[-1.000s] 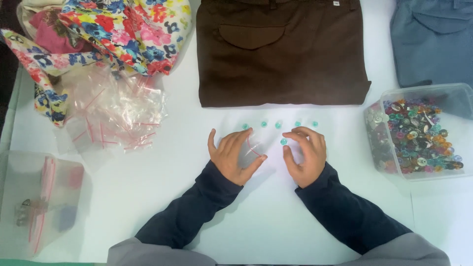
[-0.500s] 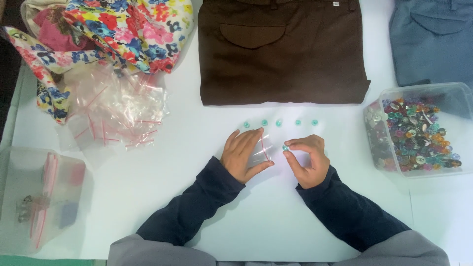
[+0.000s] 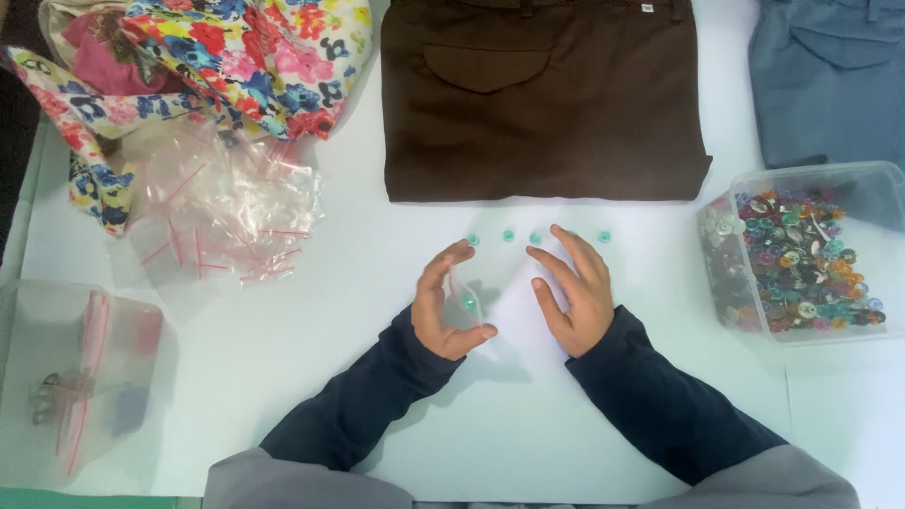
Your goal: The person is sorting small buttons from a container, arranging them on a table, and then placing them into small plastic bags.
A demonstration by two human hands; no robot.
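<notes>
— Since half a second ago, what has changed?

— Both hands have drawn apart. They were close together over the small clear bag; now my right hand (image 3: 575,297) has let go and hovers with fingers spread, touching nothing that I can make out.

— And the left grip?

— My left hand (image 3: 443,306) curls around the small clear bag (image 3: 464,292), thumb below and fingers above, pinching it. One teal button (image 3: 468,303) shows through the plastic, right inside that grip.

— Where are the other buttons?

— A row of teal buttons (image 3: 509,235) lies on the white worktop (image 3: 311,358) just beyond both sets of fingertips, between them and the folded brown trousers (image 3: 542,99).

— Anything else around?

— Well to the right of the right hand stands a clear tub of mixed buttons (image 3: 801,259), with folded blue trousers (image 3: 830,80) beyond it. Left of the left grip lies a heap of empty clear bags (image 3: 222,203), flowered cloth (image 3: 245,57) past that.
</notes>
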